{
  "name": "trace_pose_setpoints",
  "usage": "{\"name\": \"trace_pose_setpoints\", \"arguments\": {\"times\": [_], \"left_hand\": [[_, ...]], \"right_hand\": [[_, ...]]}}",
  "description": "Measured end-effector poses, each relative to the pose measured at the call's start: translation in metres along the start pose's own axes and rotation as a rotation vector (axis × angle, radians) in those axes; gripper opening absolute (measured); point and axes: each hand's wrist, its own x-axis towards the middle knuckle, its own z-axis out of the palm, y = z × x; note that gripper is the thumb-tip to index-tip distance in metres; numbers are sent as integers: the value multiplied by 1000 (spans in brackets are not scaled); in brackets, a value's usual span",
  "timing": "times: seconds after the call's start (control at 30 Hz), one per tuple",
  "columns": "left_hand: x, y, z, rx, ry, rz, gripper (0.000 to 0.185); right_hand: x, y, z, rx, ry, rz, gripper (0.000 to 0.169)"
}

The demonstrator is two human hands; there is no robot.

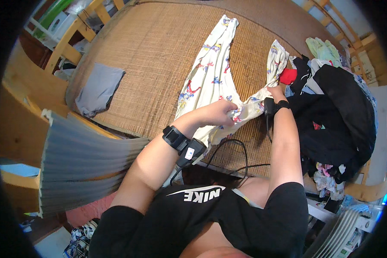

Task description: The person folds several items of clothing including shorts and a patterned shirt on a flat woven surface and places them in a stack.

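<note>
A pair of white printed trousers (206,74) with colourful cartoon figures lies on a woven bamboo mat (148,64). One leg stretches flat towards the far side; the other is bunched and angles off to the right. My left hand (220,113) grips the cloth near where the legs join, fingers curled around it. My right hand (275,92) pinches the right leg partway along, lifting and creasing it. The lower end of the trousers is partly hidden behind my left forearm. Each wrist wears a black strapped device with a cable.
A heap of clothes with a large black garment (332,125) lies right of my right arm. A folded grey cloth (100,88) rests at the mat's left. Black cable (245,151) loops below my hands. A grey corrugated panel (84,161) and wooden rails (66,48) stand left.
</note>
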Motion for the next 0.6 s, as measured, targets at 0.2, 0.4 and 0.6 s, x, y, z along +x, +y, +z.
{"name": "trace_pose_setpoints", "arguments": {"times": [0.2, 0.4, 0.6], "left_hand": [[-3, 7, -2, -64, -123, -186, 44], [2, -19, 17, 201, -8, -114, 39], [-16, -30, 7, 319, -139, -241, 51]], "right_hand": [[-14, -21, -36, 828, -374, 237, 28], [-15, -29, -35, 835, -371, 103, 24], [10, -117, 3, 534, -154, -252, 25]]}}
